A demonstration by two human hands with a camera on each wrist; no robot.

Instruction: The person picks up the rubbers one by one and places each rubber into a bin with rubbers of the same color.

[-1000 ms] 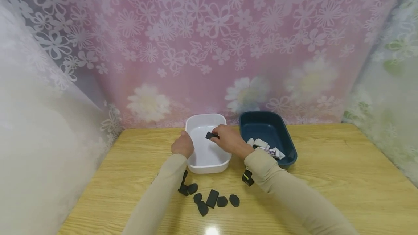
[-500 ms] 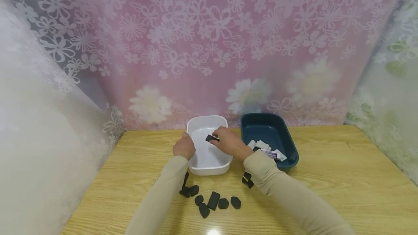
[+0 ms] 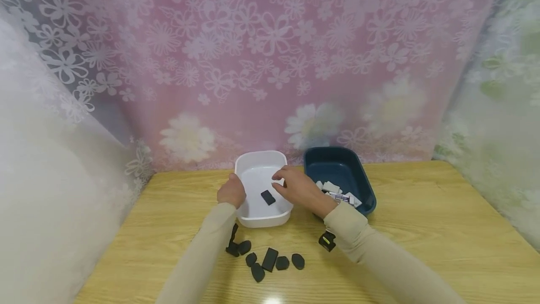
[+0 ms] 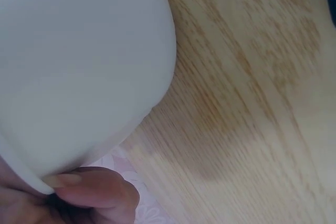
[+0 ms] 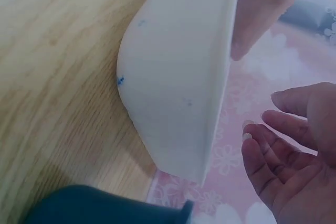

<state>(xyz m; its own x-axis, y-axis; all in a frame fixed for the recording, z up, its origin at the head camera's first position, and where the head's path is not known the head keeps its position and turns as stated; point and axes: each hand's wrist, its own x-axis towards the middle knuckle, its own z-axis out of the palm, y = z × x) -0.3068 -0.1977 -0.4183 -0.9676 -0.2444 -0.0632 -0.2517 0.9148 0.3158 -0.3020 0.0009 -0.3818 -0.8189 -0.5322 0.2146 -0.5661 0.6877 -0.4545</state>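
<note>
My left hand (image 3: 232, 191) grips the left rim of a white basin (image 3: 255, 212); in the left wrist view its fingers (image 4: 100, 187) curl over the rim. A black rectangular block (image 3: 267, 197) lies on the basin floor. Over the basin's right side hovers my right hand (image 3: 297, 189), thumb and fingers parted with nothing between them. The right wrist view shows that hand (image 5: 294, 156) with loosely bent fingers, apart from the basin wall (image 5: 173, 77). What the block is made of cannot be told.
Right of the white basin stands a dark blue basin (image 3: 369, 196) holding several white pieces and a small printed box (image 3: 339, 197). Several black pieces, one a rectangular block (image 3: 270, 259), lie on the wooden table (image 3: 413, 210) in front. Flowered cloth (image 3: 253, 83) hangs behind.
My right hand has let go of the black block, which now lies in the white basin. Its fingers have parted. The left hand still holds the rim. The head view has shifted slightly.
</note>
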